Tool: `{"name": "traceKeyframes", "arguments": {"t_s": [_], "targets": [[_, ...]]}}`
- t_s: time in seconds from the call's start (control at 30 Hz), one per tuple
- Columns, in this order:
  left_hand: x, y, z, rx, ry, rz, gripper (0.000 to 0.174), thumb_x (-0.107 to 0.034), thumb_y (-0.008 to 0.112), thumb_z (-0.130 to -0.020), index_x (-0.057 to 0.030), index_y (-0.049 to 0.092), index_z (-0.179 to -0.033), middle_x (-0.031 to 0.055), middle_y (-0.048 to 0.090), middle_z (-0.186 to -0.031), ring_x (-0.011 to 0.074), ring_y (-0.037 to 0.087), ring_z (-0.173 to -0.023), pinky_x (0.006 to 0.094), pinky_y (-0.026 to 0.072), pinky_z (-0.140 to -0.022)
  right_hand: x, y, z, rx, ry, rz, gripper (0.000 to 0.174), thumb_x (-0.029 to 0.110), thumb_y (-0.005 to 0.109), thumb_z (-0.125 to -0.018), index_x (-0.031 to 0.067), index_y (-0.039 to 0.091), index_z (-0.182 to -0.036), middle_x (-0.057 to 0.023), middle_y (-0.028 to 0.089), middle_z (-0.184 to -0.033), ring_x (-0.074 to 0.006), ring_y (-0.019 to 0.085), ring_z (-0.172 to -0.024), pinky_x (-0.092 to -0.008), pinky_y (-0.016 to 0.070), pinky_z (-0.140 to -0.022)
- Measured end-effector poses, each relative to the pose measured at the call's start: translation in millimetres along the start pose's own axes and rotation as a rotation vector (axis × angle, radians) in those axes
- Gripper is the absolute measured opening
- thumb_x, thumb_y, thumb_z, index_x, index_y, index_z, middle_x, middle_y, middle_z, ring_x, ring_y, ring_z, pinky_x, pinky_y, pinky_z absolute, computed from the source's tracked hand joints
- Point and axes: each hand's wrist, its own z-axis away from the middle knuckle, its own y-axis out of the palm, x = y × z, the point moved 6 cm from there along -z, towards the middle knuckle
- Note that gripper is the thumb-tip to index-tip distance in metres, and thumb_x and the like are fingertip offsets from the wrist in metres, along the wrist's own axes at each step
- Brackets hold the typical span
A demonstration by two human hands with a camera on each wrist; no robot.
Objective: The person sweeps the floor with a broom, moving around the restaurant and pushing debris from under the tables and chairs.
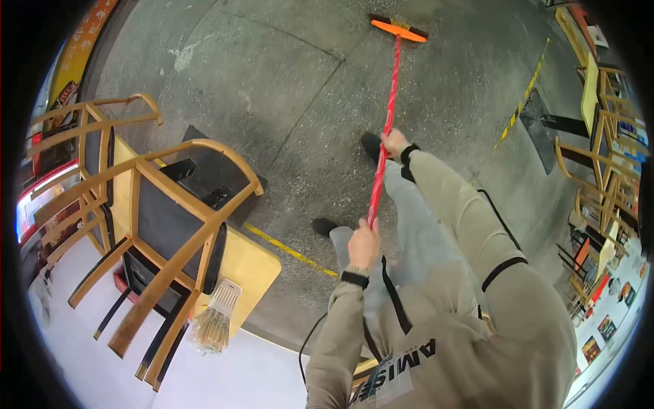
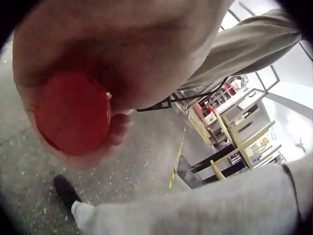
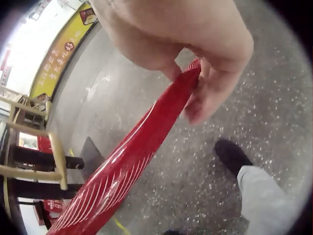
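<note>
A long broom with a red handle (image 1: 390,102) stretches away from the person, its orange head (image 1: 400,30) on the grey floor in the head view. The left hand (image 1: 364,244) grips the handle near its top end, whose round red tip (image 2: 73,113) faces the left wrist camera. Farther down the shaft, the right hand (image 1: 395,144) holds it with thumb and fingers around it. White curved lines mark the red shaft (image 3: 127,166) in the right wrist view.
At left, wooden chairs (image 1: 178,255) sit upturned on a yellow table (image 1: 253,273) with a black base. A bundle in a clear bag (image 1: 216,320) lies at its edge. More chairs (image 1: 599,170) stand at right. Yellow tape (image 1: 289,251) lines the floor near the person's shoes (image 1: 325,228).
</note>
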Motion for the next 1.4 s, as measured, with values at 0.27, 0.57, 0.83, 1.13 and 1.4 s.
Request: {"name": "traceKeyframes", "arguments": {"t_s": [0.27,0.57,0.83,1.13,1.4], "targets": [[229.9,-54.6,170.0,0.077,-0.120,-0.084,0.045,-0.045,0.042,-0.094,-0.0011,0.052,-0.092,0.0292,0.061,-0.076,0.0475,0.059,-0.072,0.0560,0.0455,-0.062,-102.3,216.7,212.1,-0.188,-0.141,-0.140,0.037,0.040,0.045,-0.094,0.0045,0.053,-0.095,-0.0142,0.064,-0.065,-0.0242,0.064,-0.058,-0.0387,0.0497,-0.055],[401.3,-110.8,421.9,0.109,-0.282,-0.214,0.043,-0.044,0.048,-0.091,-0.0040,0.055,-0.077,0.0225,0.059,-0.061,0.0433,0.059,-0.060,0.0510,0.0446,-0.052,-214.3,415.3,465.2,0.083,0.462,-0.508,0.025,0.026,0.046,-0.092,0.0061,0.047,-0.106,-0.0092,0.052,-0.065,-0.0218,0.054,-0.050,-0.0395,0.0450,-0.044],[370.8,-83.0,295.2,0.036,-0.106,-0.003,0.047,-0.043,0.050,-0.093,0.0021,0.060,-0.083,0.0172,0.053,-0.059,0.0275,0.054,-0.053,0.0388,0.0399,-0.050,-168.4,356.1,369.9,-0.002,0.206,-1.004,0.017,0.019,0.048,-0.093,0.0063,0.049,-0.105,-0.0034,0.053,-0.066,-0.0134,0.054,-0.055,-0.0302,0.0433,-0.046],[209.7,-7.0,112.9,0.166,0.141,0.256,0.060,-0.049,0.037,-0.095,0.0050,0.059,-0.080,0.0158,0.060,-0.067,0.0228,0.060,-0.060,0.0363,0.0462,-0.058,-128.2,241.2,344.6,0.186,-0.086,-1.185,0.035,0.031,0.047,-0.096,0.0111,0.039,-0.125,-0.0068,0.059,-0.088,-0.0185,0.061,-0.074,-0.0346,0.0527,-0.070],[327.7,11.8,213.3,0.245,0.347,0.213,0.048,-0.044,0.041,-0.096,0.0014,0.058,-0.092,0.0106,0.066,-0.078,0.0126,0.061,-0.066,0.0273,0.0462,-0.057,-263.0,313.5,472.1,0.209,-0.093,-1.421,0.022,0.036,0.043,-0.098,0.0145,0.043,-0.100,-0.0007,0.047,-0.069,-0.0108,0.046,-0.055,-0.0304,0.0446,-0.053]]}}
